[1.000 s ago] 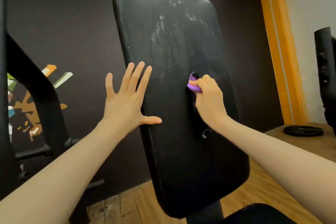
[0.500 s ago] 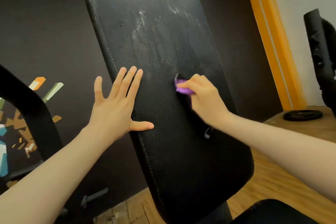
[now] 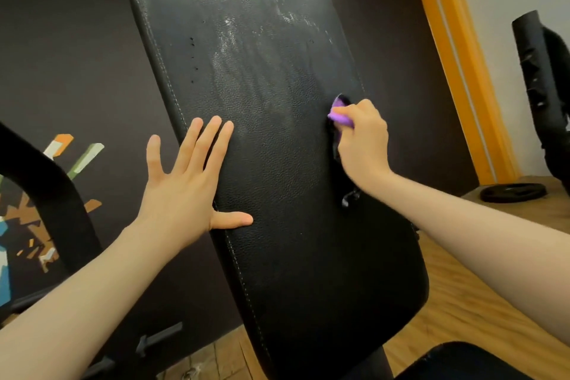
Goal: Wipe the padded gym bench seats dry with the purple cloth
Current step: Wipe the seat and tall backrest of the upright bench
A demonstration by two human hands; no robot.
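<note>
No readable text anywhere

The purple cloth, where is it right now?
In the head view, the purple cloth is bunched in the right hand, pressed against the right edge of the black bench pad.

This is a gym: a big padded bench pad (image 3: pixel 277 163) stands up, and a round weight plate (image 3: pixel 513 192) lies nearby.

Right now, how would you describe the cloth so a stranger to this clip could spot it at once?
Start at the tall, upright black padded leather bench back filling the middle. Near its right edge, the right hand grips a small bunched purple cloth against the padding. It is the only bright purple thing there; the left hand lies flat and bare.
</note>
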